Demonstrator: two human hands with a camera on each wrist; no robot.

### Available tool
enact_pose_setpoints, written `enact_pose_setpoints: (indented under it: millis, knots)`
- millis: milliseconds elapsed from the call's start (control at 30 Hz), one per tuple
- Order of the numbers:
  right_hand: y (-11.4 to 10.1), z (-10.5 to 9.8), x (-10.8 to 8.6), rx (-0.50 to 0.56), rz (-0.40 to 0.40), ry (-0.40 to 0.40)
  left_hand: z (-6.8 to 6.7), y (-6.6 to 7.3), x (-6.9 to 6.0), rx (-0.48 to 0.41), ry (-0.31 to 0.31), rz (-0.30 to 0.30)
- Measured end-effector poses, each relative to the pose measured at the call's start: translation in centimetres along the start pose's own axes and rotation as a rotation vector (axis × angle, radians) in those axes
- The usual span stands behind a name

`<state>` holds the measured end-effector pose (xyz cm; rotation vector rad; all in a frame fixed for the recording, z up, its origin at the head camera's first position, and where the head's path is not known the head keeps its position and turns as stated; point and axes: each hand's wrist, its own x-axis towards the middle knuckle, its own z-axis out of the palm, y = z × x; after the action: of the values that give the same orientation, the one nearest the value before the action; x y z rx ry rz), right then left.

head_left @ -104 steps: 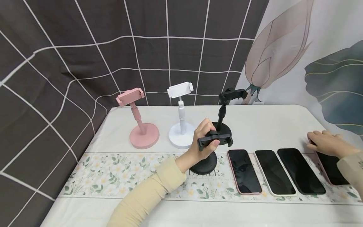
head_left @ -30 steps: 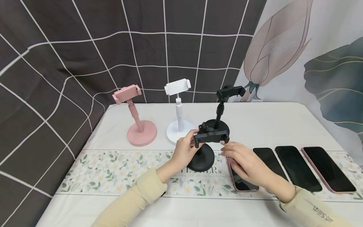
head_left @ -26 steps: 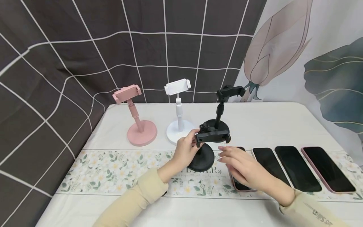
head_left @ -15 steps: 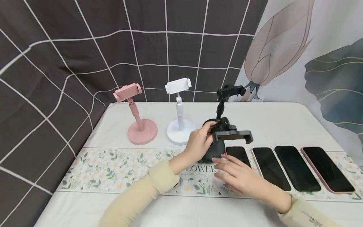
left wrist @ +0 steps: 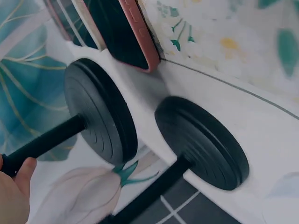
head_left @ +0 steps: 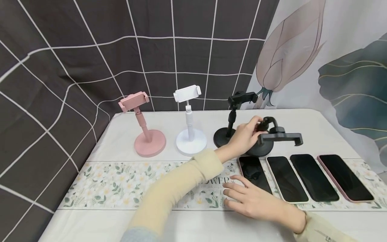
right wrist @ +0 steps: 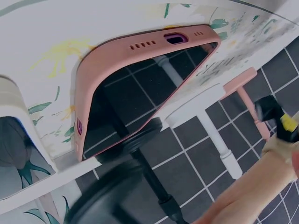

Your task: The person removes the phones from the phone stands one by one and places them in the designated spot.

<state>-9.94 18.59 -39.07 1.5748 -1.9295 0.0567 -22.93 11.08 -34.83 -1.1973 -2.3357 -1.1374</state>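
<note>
My left hand (head_left: pixel 244 137) grips a black phone stand (head_left: pixel 260 149) by its upper stem, just right of a second black phone stand (head_left: pixel 231 116). Its clamp (head_left: pixel 281 137) points right, above the row of phones. In the left wrist view, thumb and fingers wrap the stem (left wrist: pixel 46 140); whether the base touches the table I cannot tell. My right hand (head_left: pixel 252 200) holds nothing, fingers spread and extended, in front of the leftmost phone (head_left: pixel 254 172). That phone has a pink case (right wrist: pixel 154 51) in the right wrist view.
A pink phone stand (head_left: pixel 148 141) and a white one (head_left: pixel 190 139) stand at the back left. Right of the first phone lie a white-edged phone (head_left: pixel 287 179), a black phone (head_left: pixel 314 178) and a pink-edged phone (head_left: pixel 346 178). A dark grid curtain (head_left: pixel 193 53) hangs behind the table.
My left hand has carried the black stand right and back, from the floral strip to beside the other black stand. My right hand left the rightmost phone, reached the stand's clamp, then moved down toward me.
</note>
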Motion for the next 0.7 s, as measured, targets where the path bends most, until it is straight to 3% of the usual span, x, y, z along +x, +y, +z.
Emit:
enact_pose_setpoints:
  millis: [267,700]
  knots:
    - [-0.2,0.1,-0.1,0.007,0.037,0.010,3.3,-1.1,3.2,0.002,-0.029,-0.066]
    - [-0.7,0.5,0.1,-0.050,-0.015,-0.040,5.6,-1.9,5.8,-0.049,0.004,-0.185]
